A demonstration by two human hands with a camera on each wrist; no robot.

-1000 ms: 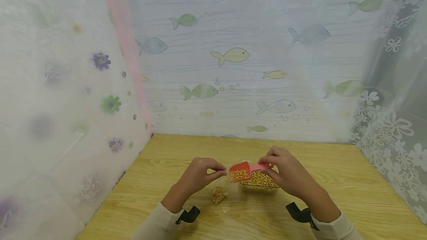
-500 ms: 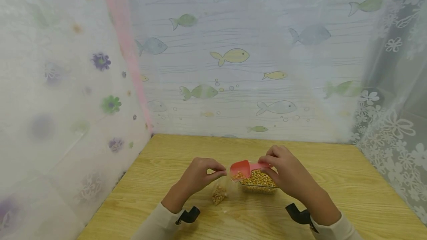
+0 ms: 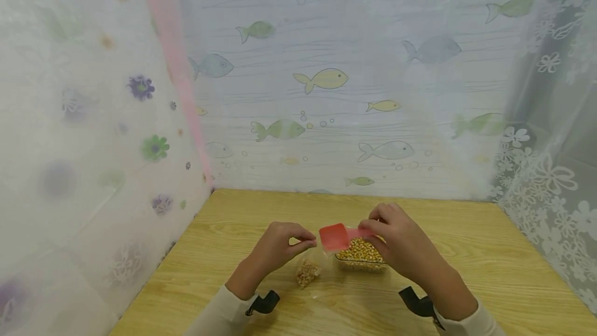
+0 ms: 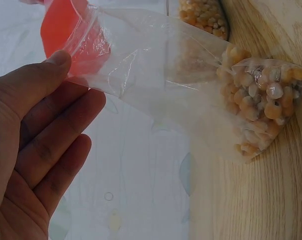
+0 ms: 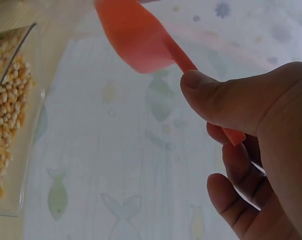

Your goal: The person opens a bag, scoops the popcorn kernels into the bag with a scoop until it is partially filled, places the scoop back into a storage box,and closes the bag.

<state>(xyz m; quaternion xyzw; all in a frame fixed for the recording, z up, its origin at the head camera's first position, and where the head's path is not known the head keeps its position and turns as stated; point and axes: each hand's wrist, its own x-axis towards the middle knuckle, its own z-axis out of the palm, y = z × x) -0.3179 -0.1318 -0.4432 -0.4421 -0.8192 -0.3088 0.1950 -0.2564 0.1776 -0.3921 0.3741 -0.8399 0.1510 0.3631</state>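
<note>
My left hand pinches the top edge of a clear plastic bag between thumb and fingers. Corn kernels fill the bag's bottom, which reaches down to the table. By its handle, my right hand holds a pink-red scoop, tilted toward the bag's mouth. In the left wrist view the scoop's bowl sits at that mouth, partly behind the plastic. No kernels show in the bowl in the head view. Below the right hand stands a clear box of yellow corn kernels, partly covered by scoop and hand.
A wood-grain table lies beneath everything. Behind it hangs a translucent curtain printed with fish, and a flowered curtain closes off the left side. Black camera mounts stick out from both wrists.
The scoop has tipped over further, and the kernels seen in its bowl earlier have left it. The heap in the bag looks slightly bigger. Both hands stay nearly in place.
</note>
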